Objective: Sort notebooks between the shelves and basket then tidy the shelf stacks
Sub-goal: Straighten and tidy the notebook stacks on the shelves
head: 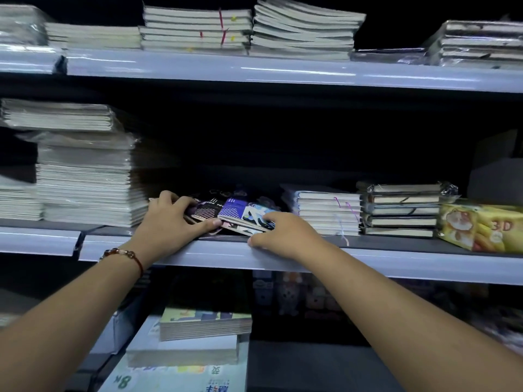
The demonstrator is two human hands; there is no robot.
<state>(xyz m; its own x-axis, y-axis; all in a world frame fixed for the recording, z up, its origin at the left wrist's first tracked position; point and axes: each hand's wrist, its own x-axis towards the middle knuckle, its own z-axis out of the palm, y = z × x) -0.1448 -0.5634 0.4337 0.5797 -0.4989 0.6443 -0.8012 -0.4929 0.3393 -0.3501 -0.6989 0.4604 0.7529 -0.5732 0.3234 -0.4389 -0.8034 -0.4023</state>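
together both hands, left hand and right hand, grip the patterned notebooks on the middle shelf.

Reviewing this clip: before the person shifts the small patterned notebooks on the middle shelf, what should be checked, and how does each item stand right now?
1. Left hand grips the patterned notebooks: ok.
2. Right hand on their right end: ok; grip cannot tell.
3. Notebooks squared up: not ok, fanned and overlapping.
4. Gap to the tall stack on the left: cannot tell, hand covers it.
5. Ribbon-marked stack on the right stands apart: ok.
6. Basket in view: not ok.
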